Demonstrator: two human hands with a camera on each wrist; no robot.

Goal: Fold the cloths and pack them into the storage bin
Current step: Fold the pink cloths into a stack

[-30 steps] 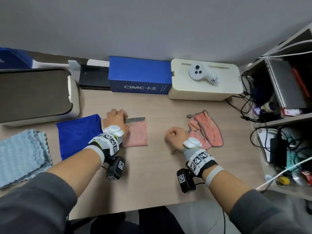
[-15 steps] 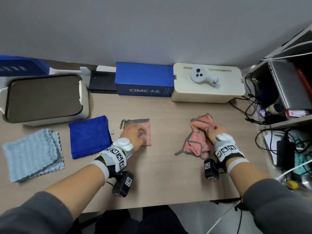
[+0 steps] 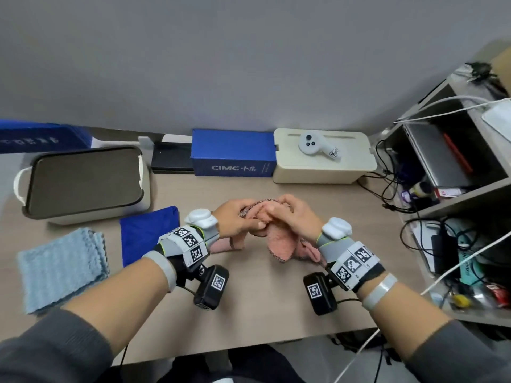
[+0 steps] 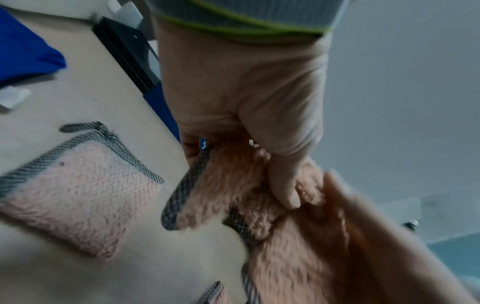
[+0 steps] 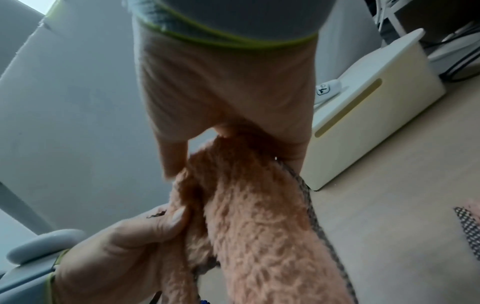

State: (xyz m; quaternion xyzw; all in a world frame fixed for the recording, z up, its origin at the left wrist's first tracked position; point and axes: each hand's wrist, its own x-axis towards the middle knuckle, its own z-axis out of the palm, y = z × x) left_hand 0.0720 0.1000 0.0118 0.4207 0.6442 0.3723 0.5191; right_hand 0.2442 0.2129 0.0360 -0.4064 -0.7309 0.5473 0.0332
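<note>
Two hands meet over the middle of a pale wooden desk (image 3: 257, 313), both gripping one crumpled, fuzzy salmon-pink cloth with a grey mesh border (image 3: 279, 241). The left hand (image 3: 235, 221) pinches an upper edge between thumb and curled fingers, its thumb pressed into the pile in the left wrist view (image 4: 283, 185). The right hand (image 3: 298, 217) closes round the same bunch from the other side, fingers curled over the fabric, which hangs from the grip and trails down toward the desktop.

Just beneath the left wrist lies a second pink cloth with grey mesh trim, folded flat into a small rectangle (image 4: 78, 191). Left of it rests a folded royal-blue cloth (image 3: 146, 233), and further left a stack of folded light-blue textured cloths (image 3: 60, 266).

Behind these stands the cream rectangular storage bin with a dark interior and side handles (image 3: 83, 214), well apart from the cloth being held.

Along the grey wall sit a dark blue carton printed "CIMC" (image 3: 235, 154) and a cream box with a slotted lid (image 3: 323, 164), on which a white handheld controller (image 3: 318, 146) lies. A grey open shelf unit crowded with cables and devices (image 3: 453, 194) fills the right side. Both wrists wear grey bands with black-and-white marker tags and a small black camera unit.
</note>
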